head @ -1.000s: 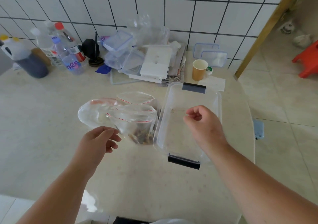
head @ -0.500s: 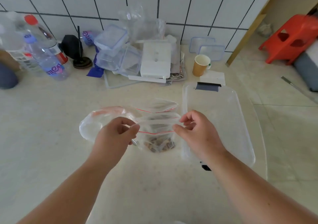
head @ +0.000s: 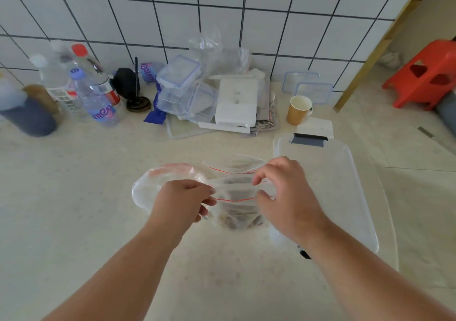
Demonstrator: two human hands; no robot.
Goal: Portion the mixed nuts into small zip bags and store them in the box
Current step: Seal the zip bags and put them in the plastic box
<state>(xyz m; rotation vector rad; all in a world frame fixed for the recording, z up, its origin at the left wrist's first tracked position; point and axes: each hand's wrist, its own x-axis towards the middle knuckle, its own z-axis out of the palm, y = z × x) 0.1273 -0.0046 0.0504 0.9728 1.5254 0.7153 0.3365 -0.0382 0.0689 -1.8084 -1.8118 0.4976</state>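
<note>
A small clear zip bag (head: pixel 235 197) with a red seal line stands on the counter, brown mixed nuts (head: pixel 238 220) in its bottom. My left hand (head: pixel 183 198) pinches its top left edge. My right hand (head: pixel 283 194) pinches the top right edge, fingers curled over the opening. Behind it stands a second zip bag (head: pixel 237 166), also with a red line. A larger crumpled clear bag (head: pixel 158 182) lies to the left, partly hidden by my left hand. The clear plastic box (head: pixel 345 185) with dark handles sits right of the bags, its inside bare.
Along the tiled wall stand plastic bottles (head: pixel 96 98), stacked clear food containers (head: pixel 182 91), a white block (head: pixel 237 103), a paper cup (head: pixel 298 109) and loose lids (head: pixel 313 91). The counter edge runs just right of the box. A red stool (head: pixel 424 73) stands on the floor beyond.
Both hands came together onto the zip bag with nuts: the right hand moved left from over the box, the left hand closed on the bag's edge. The view shifted right.
</note>
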